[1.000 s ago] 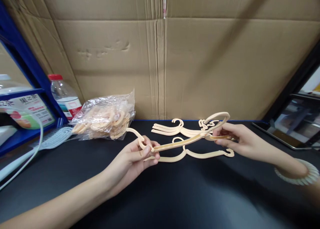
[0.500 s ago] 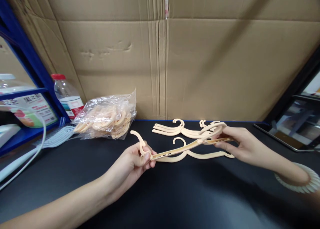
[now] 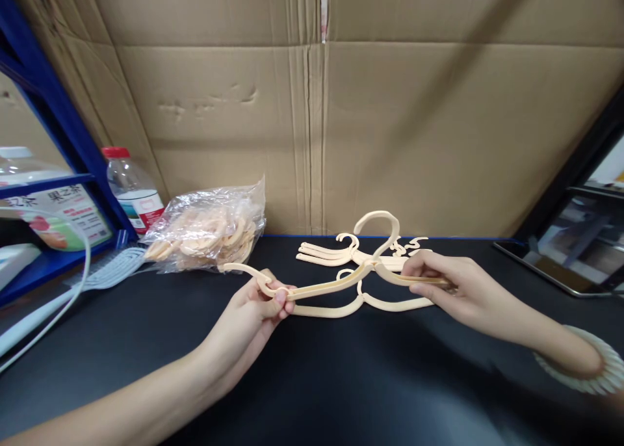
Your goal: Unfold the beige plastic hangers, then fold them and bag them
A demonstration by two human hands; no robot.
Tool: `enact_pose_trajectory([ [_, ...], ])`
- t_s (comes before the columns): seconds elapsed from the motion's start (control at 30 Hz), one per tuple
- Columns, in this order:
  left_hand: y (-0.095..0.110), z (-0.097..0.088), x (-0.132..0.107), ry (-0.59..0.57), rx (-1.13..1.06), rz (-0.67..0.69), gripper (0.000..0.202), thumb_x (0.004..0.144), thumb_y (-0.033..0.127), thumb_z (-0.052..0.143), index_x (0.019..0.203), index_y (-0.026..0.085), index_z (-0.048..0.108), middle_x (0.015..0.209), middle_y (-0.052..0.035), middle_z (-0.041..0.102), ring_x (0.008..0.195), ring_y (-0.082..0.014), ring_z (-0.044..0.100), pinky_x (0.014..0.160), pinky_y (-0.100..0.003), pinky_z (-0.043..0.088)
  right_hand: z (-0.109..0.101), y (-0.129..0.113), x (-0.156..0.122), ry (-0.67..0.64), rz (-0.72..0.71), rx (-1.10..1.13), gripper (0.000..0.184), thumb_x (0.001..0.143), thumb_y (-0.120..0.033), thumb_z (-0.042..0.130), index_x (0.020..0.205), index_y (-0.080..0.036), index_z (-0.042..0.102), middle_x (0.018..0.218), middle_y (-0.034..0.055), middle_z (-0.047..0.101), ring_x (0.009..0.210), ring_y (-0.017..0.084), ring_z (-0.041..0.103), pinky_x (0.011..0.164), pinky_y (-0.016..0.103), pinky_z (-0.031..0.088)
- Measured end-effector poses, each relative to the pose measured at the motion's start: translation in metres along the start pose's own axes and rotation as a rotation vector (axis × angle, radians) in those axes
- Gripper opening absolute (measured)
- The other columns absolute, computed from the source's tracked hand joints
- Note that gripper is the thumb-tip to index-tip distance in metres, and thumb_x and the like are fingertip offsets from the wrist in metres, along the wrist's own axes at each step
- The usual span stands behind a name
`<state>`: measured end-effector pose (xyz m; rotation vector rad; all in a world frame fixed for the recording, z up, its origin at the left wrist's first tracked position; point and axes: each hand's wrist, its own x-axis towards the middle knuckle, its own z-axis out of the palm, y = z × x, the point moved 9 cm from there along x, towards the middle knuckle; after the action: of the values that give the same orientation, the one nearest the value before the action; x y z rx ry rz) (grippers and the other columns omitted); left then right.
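Between my two hands, above the table, is a beige plastic clothes hanger (image 3: 331, 288) with its large hook pointing up. My left hand (image 3: 260, 309) pinches its left end, where a curved beige hook piece (image 3: 241, 270) sticks out to the left; whether the two are joined is hidden by my fingers. My right hand (image 3: 441, 277) is closed on the hanger's right arm. Behind and below it, another beige hanger (image 3: 326, 311) lies flat on the table. Farther back lies a group of several hangers (image 3: 324, 256), partly covered by the held one.
A clear plastic bag (image 3: 209, 228) of beige parts lies at the back left, beside a red-capped bottle (image 3: 131, 189) and a pale hairbrush (image 3: 112, 270). Small hook pieces (image 3: 414, 243) lie at the back right. A tablet (image 3: 565, 244) stands right; cardboard (image 3: 439, 108) walls the back.
The held hanger has turned so its hook, which leaned to the right, now stands up. The hook piece at my left hand has tilted down to the left. Both hands keep their grip.
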<state>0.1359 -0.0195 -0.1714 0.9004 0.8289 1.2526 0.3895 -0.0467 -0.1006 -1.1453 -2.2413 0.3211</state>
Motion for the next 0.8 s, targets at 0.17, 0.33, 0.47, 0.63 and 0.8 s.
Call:
enact_pose_trajectory([
  [0.17, -0.001, -0.008, -0.002, 0.108, -0.055, -0.008, 0.022, 0.074, -0.007, 0.061, 0.065, 0.014, 0.058, 0.079, -0.0051, 0.068, 0.069, -0.0116, 0.066, 0.071, -0.018, 0.057, -0.001, 0.005, -0.002, 0.024, 0.066, 0.036, 0.013, 0.095, -0.029, 0.048, 0.101, -0.022, 0.056, 0.079, 0.0005, 0.059, 0.064, 0.012, 0.051, 0.053, 0.022, 0.039],
  [0.33, 0.005, -0.004, -0.003, 0.109, -0.085, 0.018, 0.026, 0.077, -0.005, 0.063, 0.059, 0.013, 0.059, 0.075, -0.0054, 0.067, 0.086, -0.0168, 0.070, 0.082, -0.018, 0.057, 0.000, 0.014, -0.001, 0.056, 0.124, 0.124, 0.019, 0.095, -0.034, 0.047, 0.104, -0.022, 0.059, 0.075, 0.0004, 0.057, 0.056, 0.011, 0.047, 0.048, 0.022, 0.038],
  [0.47, -0.002, -0.003, -0.007, 0.141, -0.050, -0.057, 0.019, 0.078, 0.003, 0.068, 0.064, 0.014, 0.060, 0.087, -0.0067, 0.070, 0.089, -0.0188, 0.071, 0.085, -0.023, 0.057, 0.001, 0.020, 0.000, 0.064, 0.144, 0.154, 0.020, 0.095, -0.035, 0.047, 0.104, -0.020, 0.058, 0.073, 0.0002, 0.054, 0.051, 0.009, 0.043, 0.045, 0.022, 0.037],
  [0.63, 0.001, 0.039, -0.029, -0.275, 0.615, 0.137, 0.010, 0.081, 0.014, 0.066, 0.073, 0.018, 0.062, 0.096, -0.0081, 0.070, 0.091, -0.0225, 0.069, 0.082, -0.031, 0.057, 0.001, 0.026, 0.001, 0.028, 0.168, 0.260, 0.019, 0.096, -0.037, 0.047, 0.102, -0.020, 0.052, 0.064, -0.0033, 0.046, 0.051, 0.010, 0.043, 0.045, 0.022, 0.037],
  [0.8, -0.005, 0.087, -0.087, -0.808, 1.324, 0.866, 0.041, 0.083, 0.001, 0.052, 0.116, 0.022, 0.063, 0.125, -0.0114, 0.065, 0.125, -0.0317, 0.052, 0.108, -0.047, 0.037, 0.022, 0.020, -0.001, -0.225, 0.174, 0.302, 0.010, 0.095, -0.027, 0.044, 0.096, -0.019, 0.049, 0.069, -0.0026, 0.049, 0.059, 0.011, 0.052, 0.055, 0.023, 0.044],
])
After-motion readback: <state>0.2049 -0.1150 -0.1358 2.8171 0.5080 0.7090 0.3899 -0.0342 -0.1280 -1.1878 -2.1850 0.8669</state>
